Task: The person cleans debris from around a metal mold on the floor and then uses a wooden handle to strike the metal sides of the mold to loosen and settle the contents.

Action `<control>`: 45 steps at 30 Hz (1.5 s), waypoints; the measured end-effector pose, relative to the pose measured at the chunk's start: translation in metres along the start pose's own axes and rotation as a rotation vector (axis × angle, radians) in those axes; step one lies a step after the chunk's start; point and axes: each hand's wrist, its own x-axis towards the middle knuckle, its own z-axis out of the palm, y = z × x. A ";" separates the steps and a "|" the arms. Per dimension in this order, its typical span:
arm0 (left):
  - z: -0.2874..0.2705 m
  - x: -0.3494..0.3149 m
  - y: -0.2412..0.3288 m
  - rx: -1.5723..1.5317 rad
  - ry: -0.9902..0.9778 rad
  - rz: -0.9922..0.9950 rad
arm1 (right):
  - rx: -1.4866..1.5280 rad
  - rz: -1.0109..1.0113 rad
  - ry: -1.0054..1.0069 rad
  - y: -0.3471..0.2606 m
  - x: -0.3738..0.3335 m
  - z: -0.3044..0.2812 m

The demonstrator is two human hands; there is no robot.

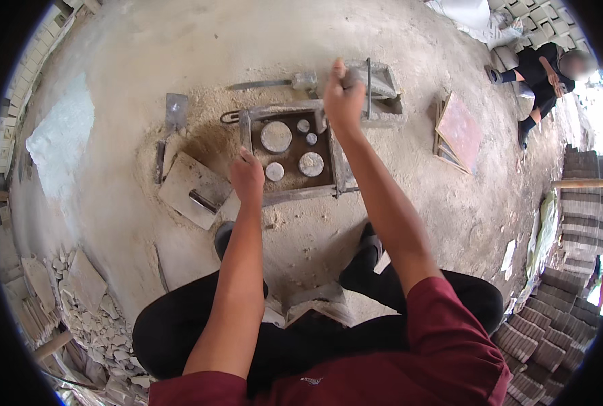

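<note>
A rectangular casting frame (286, 198) lies on the dusty ground in front of me. Inside it, on a brown bed, sit several round, pale, dusted discs, the largest being a disc (275, 137) at the upper left. My left hand (247, 174) is closed at the frame's left wall, near its lower corner, and appears to grip it. Raised over the frame's upper right corner, my right hand (344, 98) is closed in a fist, slightly blurred. Something greyish shows by its fingers, but its kind is unclear.
Beyond my right hand lies a second frame (391, 108) with a bar across it. Left of the casting frame are a dusty board (191, 191), a flat metal plate (176, 111) and loose sand. Stacked boards (458, 132) lie to the right. A person (542, 78) sits at the far right.
</note>
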 end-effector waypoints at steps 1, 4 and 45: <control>-0.003 -0.002 -0.001 0.045 0.011 -0.011 | 0.087 0.033 0.075 -0.014 -0.005 -0.001; 0.002 -0.008 0.002 0.064 0.004 -0.004 | 0.146 0.059 0.149 -0.003 -0.017 -0.005; 0.005 -0.005 -0.001 0.035 -0.032 -0.032 | 0.076 0.161 0.046 -0.021 -0.082 -0.061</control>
